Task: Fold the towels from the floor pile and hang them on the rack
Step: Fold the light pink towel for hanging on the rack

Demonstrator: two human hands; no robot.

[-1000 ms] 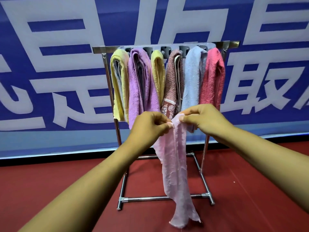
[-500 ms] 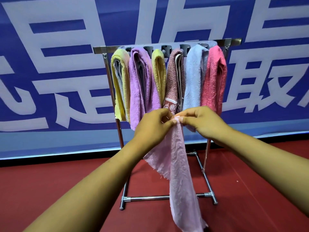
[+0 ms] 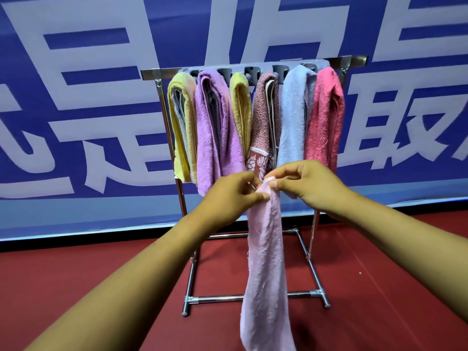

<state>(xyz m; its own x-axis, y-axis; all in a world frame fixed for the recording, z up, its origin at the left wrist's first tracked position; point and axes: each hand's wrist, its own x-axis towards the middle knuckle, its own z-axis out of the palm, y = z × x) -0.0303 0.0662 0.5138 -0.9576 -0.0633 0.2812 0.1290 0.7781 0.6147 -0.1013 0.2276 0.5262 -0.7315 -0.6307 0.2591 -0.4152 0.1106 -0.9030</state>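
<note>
A thin pale pink towel hangs straight down in front of me, its lower end out of view at the bottom. My left hand and my right hand pinch its top edge close together, at about the height of the hung towels' lower ends. Behind them stands the metal rack. Several folded towels hang side by side on it, among them a yellow towel, a purple towel and a coral pink towel. No floor pile is in view.
A blue banner with large white characters covers the wall behind the rack. The floor is dark red. The rack's base bars lie on it, behind the hanging towel.
The pale pink towel has gathered from a loose, flared drape into a narrow straight strip. My hands' pinch points have come closer together at its top, and the view has moved slightly nearer the rack.
</note>
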